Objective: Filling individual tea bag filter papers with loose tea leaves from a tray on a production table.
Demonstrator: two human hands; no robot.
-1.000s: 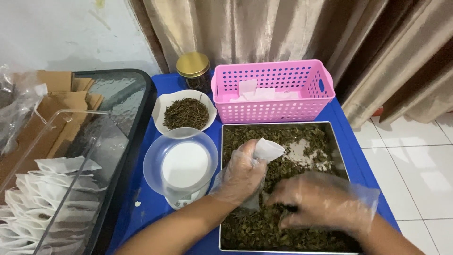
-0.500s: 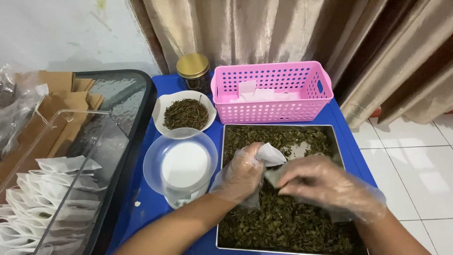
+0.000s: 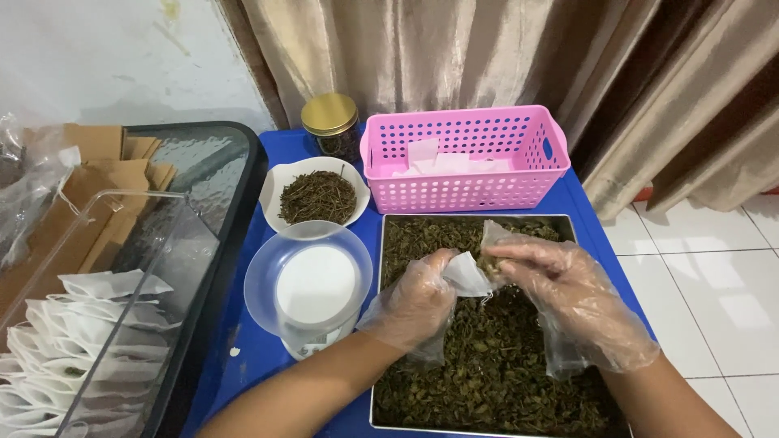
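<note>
Filter bag (image 3: 468, 274), small, white and held open at its mouth, sits between both hands just above the metal tray (image 3: 381, 324) of dried green-brown leaves (image 3: 495, 373); the left hand (image 3: 414, 304), in a loose clear plastic glove, pinches the bag's near edge, while the right hand (image 3: 560, 296), gloved the same way, has its fingertips bunched at the bag's mouth, seemingly pinching some leaves, though what lies between them is too small to tell. Both forearms cross the front of the tray and hide part of the leaves. Just left of the left hand stands a small scale with a clear round dish (image 3: 308, 284) on it, and behind that a white bowl (image 3: 318, 195) of darker dried strands. Beyond the tray a pink perforated basket (image 3: 462, 158) holds a few white bags, with a gold-lidded jar (image 3: 331, 123) beside it. All rest on a blue table (image 3: 251, 357). Far left, a clear bin (image 3: 89, 341) holds many white bags, beside brown paper pouches (image 3: 89, 186)
</note>
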